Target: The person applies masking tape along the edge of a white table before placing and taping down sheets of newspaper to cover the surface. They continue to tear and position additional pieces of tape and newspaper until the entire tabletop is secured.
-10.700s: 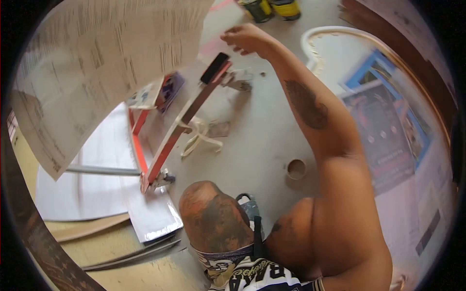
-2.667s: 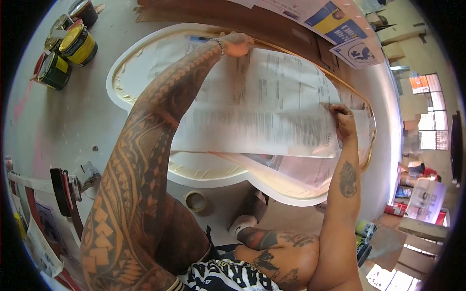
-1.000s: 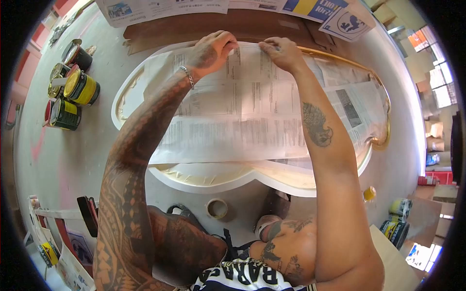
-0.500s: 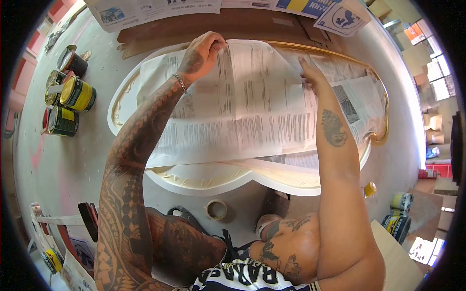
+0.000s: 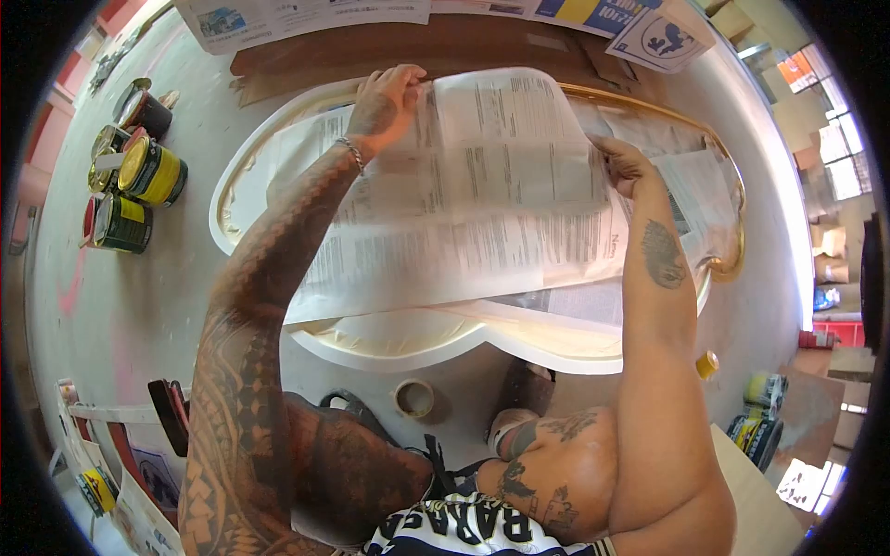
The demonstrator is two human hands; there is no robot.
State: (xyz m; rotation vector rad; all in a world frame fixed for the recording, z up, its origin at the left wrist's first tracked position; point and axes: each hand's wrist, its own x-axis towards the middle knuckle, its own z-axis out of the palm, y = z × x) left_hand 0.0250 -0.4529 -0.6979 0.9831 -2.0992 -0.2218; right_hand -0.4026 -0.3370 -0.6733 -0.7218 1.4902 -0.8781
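Note:
A large newspaper sheet (image 5: 464, 185) lies over a white scalloped panel (image 5: 371, 360), its upper right part lifted and curving. My left hand (image 5: 385, 104) is at the sheet's far edge with fingers bent and closed on the paper. At the right edge of the sheet, my right hand (image 5: 626, 167) has its thumb and fingers closed around the paper. More newspaper (image 5: 695, 185) covers the panel's right end, next to a gold-coloured rim (image 5: 740, 199). Cream masking material (image 5: 389, 334) shows along the near side, inside the white border.
Several paint cans (image 5: 153, 171) stand on the floor at left. Brown cardboard (image 5: 389, 51) lies beyond the panel, with printed sheets (image 5: 306, 14) behind it. A tape roll (image 5: 414, 398) lies near my feet. A small yellow roll (image 5: 707, 364) and more cans (image 5: 756, 435) are at right.
My right hand has moved slightly right and nearer to me, drawing the newspaper's edge with it. The sheet's far right part has risen and shifted right. My left hand stays near the far edge.

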